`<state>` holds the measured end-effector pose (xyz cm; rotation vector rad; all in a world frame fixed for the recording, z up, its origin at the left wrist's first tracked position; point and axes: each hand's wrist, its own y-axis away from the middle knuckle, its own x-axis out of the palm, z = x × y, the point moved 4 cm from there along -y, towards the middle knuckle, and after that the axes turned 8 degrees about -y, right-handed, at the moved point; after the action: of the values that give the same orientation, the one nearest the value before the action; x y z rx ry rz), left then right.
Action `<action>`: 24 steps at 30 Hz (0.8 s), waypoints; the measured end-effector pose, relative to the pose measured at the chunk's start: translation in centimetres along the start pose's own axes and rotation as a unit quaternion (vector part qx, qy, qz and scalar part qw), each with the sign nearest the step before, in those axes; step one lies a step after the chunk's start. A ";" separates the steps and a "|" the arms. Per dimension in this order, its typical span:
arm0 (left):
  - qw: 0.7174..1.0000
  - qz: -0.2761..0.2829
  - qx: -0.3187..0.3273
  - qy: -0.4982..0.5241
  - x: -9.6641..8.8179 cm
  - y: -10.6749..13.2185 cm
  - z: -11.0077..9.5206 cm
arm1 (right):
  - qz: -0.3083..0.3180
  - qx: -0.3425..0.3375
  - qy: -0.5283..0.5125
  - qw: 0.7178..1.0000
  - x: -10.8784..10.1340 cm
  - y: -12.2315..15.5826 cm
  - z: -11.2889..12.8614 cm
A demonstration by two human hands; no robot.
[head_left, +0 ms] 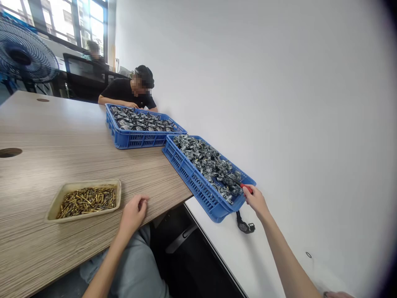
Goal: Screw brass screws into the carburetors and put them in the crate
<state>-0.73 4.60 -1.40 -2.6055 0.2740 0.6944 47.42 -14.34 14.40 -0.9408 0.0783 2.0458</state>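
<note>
My right hand [254, 199] is closed round the red handle of a screwdriver [246, 187]. Its dark, thin shaft points left over the near end of a blue plastic crate [198, 180]. Heaped inside that crate are small silvery metal parts [214, 163], with a patch of blue floor showing near the tool. On the table's edge rests my left hand [134, 212], its fingers curled in; whatever is inside them, if anything, is hidden. Left of it stands a cream tray [119, 194] holding many brass-coloured screw-like pieces [88, 201].
A second blue crate [139, 139] of dark and metal parts sits farther back on the wooden table [62, 136]. Behind it a co-worker [124, 91] leans in. A black watch [245, 224] lies on a white surface [223, 240]. A fan [23, 54] stands far left.
</note>
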 end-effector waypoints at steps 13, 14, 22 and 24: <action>1.000 -0.021 0.003 0.017 0.2 0.2 -0.2 | 0.014 0.029 0.237 0.971 3.2 -6.5 1.5; 1.000 -0.023 0.003 0.017 0.2 0.2 -0.2 | 0.007 0.030 0.244 0.969 2.9 -6.6 1.5; 1.000 -0.020 0.003 0.007 0.4 0.3 -0.3 | -0.021 0.057 0.298 0.953 0.7 -6.9 1.6; 1.000 -0.016 0.003 0.007 0.3 0.3 -0.2 | -0.019 0.070 0.304 0.950 0.3 -6.5 1.8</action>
<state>-0.43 4.23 -1.51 -2.6045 0.2376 0.6645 50.96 -9.42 17.30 -1.4354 0.5223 1.6241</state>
